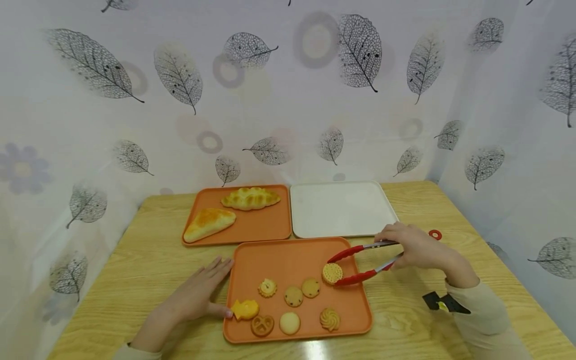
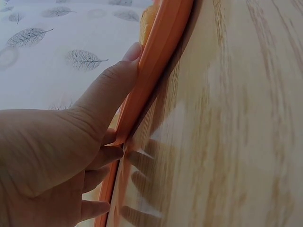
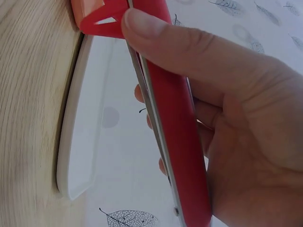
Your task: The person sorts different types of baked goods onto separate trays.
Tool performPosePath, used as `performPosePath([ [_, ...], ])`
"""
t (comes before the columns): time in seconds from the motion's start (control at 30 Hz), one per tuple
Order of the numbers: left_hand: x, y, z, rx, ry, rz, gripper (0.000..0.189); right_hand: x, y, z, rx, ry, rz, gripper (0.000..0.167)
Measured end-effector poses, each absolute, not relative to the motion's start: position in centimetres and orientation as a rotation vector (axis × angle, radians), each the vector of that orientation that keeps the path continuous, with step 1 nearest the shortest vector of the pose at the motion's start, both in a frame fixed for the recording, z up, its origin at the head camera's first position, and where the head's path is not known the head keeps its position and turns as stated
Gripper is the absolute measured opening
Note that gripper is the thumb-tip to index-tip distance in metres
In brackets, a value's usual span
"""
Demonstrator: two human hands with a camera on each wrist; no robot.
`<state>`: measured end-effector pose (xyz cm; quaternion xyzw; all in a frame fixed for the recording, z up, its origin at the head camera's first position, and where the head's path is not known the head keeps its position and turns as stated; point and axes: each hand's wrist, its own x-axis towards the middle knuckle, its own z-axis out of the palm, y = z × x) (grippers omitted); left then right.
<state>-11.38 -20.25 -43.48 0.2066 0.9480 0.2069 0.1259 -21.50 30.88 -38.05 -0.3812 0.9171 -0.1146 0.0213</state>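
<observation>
My right hand (image 1: 416, 247) grips red-and-steel tongs (image 1: 360, 277) above the right side of the front orange tray (image 1: 279, 260). The tongs' red tips stand on either side of a round dotted biscuit (image 1: 332, 274); whether both touch it I cannot tell. In the right wrist view, thumb and fingers wrap the tongs' red handle (image 3: 177, 142). My left hand (image 1: 193, 292) rests at that tray's left edge, fingers straight, thumb against the rim near a fish-shaped biscuit (image 1: 245, 310). The left wrist view shows the thumb touching the orange rim (image 2: 158, 56).
Several other biscuits, among them a pretzel-shaped one (image 1: 262, 325) and a swirled one (image 1: 330, 319), lie on the front tray. Behind it, another orange tray (image 1: 265, 230) holds a croissant-like bread (image 1: 250, 198) and a triangular bread (image 1: 209, 224). A white tray (image 1: 342, 210) stands beside it.
</observation>
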Motion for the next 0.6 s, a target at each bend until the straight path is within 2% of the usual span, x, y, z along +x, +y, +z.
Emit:
performPosePath([
  [0.33, -11.4, -20.3, -43.4, 0.602, 2.761, 0.597, 0.115, -22.3, 31.8, -38.3, -1.142, 3.042, -0.358, 0.060],
  [0.6, -11.4, -20.5, -43.2, 0.611, 2.755, 0.606, 0.115, -22.6, 32.4, -38.3, -0.908, 3.167, -0.423, 0.061],
])
